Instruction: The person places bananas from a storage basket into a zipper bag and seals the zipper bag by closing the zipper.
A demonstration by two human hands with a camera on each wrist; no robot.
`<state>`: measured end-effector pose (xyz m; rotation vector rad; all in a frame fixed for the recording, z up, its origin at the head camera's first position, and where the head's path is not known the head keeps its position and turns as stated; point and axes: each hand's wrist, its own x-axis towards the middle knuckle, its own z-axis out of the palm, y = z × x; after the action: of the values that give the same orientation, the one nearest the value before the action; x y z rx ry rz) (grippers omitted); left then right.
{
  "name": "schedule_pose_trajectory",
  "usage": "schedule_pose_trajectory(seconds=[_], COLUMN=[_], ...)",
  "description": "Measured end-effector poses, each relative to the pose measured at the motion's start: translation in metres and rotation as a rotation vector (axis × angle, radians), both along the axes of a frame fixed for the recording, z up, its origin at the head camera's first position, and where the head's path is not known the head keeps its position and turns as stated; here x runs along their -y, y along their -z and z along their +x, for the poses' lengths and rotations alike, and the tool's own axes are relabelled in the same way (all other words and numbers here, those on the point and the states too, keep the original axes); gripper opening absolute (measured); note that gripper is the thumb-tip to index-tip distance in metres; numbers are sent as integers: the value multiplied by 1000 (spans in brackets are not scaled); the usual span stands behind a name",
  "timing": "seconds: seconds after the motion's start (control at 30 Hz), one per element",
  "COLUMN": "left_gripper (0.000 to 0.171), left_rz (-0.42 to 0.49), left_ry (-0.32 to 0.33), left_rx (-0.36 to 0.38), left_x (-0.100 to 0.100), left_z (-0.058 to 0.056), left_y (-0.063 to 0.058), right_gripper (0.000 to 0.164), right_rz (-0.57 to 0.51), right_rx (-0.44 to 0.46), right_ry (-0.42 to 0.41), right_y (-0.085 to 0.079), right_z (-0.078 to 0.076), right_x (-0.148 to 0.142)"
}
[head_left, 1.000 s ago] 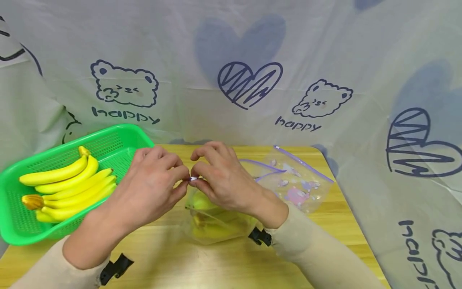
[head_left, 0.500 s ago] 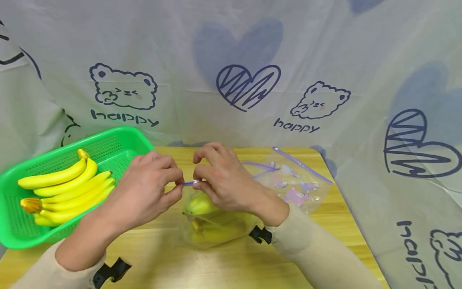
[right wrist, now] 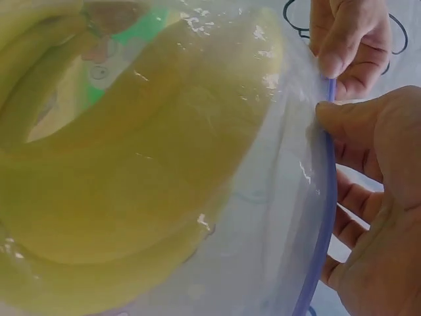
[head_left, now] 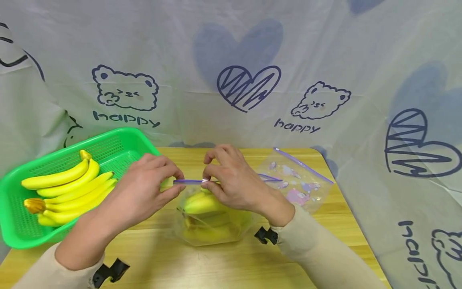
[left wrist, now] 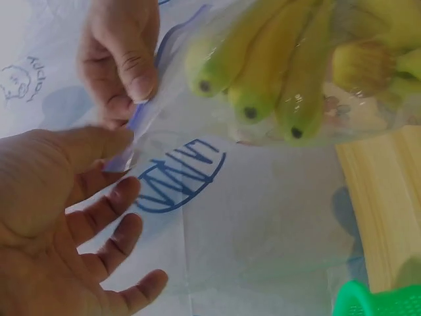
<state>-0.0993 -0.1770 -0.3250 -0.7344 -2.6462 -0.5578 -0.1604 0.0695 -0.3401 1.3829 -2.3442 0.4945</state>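
A clear zip bag (head_left: 202, 237) with a purple closure strip (head_left: 191, 182) stands on the table, bananas (head_left: 203, 204) inside it. At the strip's left end my left hand (head_left: 144, 188) pinches the edge between thumb and forefinger; its other fingers are spread in the left wrist view. My right hand (head_left: 232, 182) pinches the strip at the small white slider (head_left: 205, 181), a short way to the right. Through the plastic, the right wrist view shows bananas (right wrist: 131, 178) close up, with the purple strip (right wrist: 327, 217) running past my right fingers.
A green basket (head_left: 21, 237) on the left holds several more bananas (head_left: 75, 192). Behind my right arm, another clear zip bag (head_left: 299, 184) with printed figures lies flat on the wooden table (head_left: 173, 261). A patterned cloth (head_left: 187, 116) hangs behind.
My right hand has moved right along the strip with the white slider. My left hand has drifted slightly left, and more purple strip now shows between the two hands.
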Motion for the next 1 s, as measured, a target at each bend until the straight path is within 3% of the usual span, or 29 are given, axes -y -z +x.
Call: schedule_pose_trajectory(seconds=[0.13,0.33,1.0], left_gripper=[11,11,14], left_rz=[5,11,-1], left_ry=[23,27,-23], left_rx=[-47,-38,-17], left_x=[-4,-5,2], left_z=[-1,0,2], left_y=[3,3,1], right_gripper=[7,5,8], right_rz=[-45,-91,-31], right_rx=[-8,-16,40], right_ry=[-18,-32,16], right_y=[4,9,7], right_z=[-2,-2,1], right_x=[1,1,-7])
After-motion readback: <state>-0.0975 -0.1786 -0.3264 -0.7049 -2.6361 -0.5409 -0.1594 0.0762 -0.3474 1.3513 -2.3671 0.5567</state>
